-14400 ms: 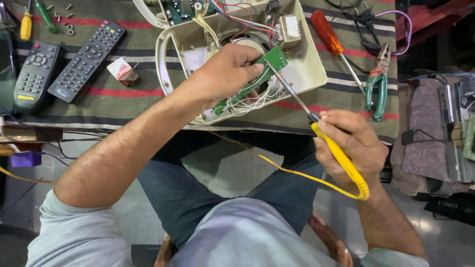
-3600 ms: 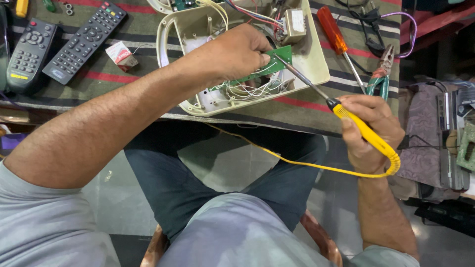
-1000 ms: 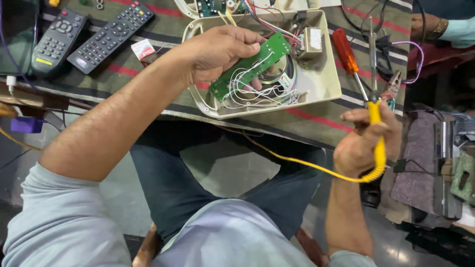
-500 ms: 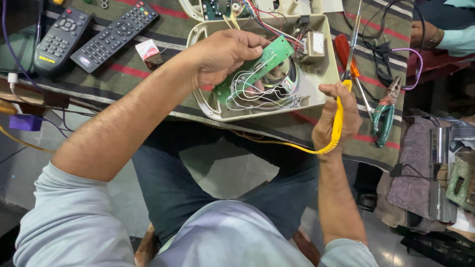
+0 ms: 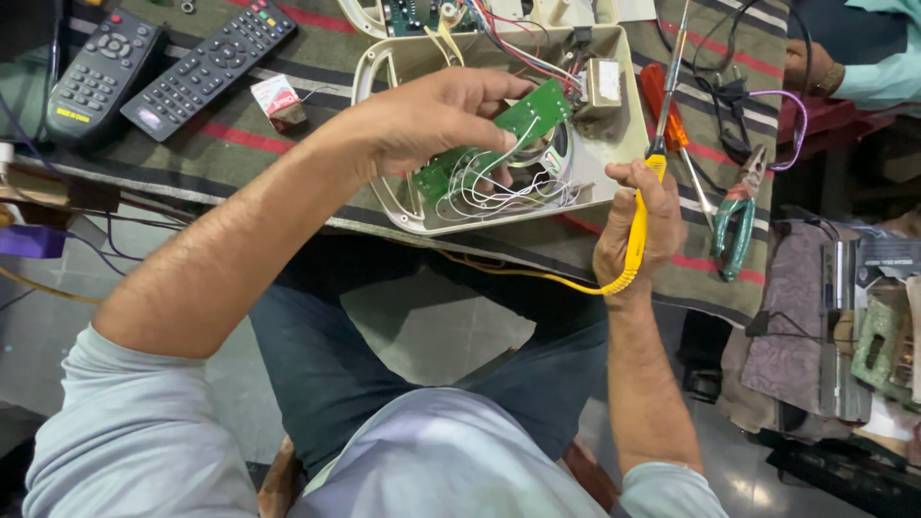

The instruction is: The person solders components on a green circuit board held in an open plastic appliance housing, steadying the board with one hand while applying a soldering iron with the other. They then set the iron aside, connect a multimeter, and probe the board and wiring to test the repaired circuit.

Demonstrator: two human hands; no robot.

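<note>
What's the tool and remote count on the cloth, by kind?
Remote controls: 2
Soldering iron, yellow grip, in the right hand: 1
Screwdriver, orange handle: 1
Pliers, green grips: 1
Total: 5

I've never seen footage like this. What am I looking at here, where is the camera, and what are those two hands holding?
The camera sits on a person's head and looks down past their lap at a workbench covered in a striped cloth. There is no machine: just two bare hands. The left hand grips a green circuit board with thin white wires, over an opened cream plastic casing. The right hand holds a yellow-handled soldering iron upright beside the casing, its yellow cord trailing off. On the cloth lie two black remote controls, an orange-handled screwdriver and green-handled pliers. Another person's hand shows at top right.
</note>
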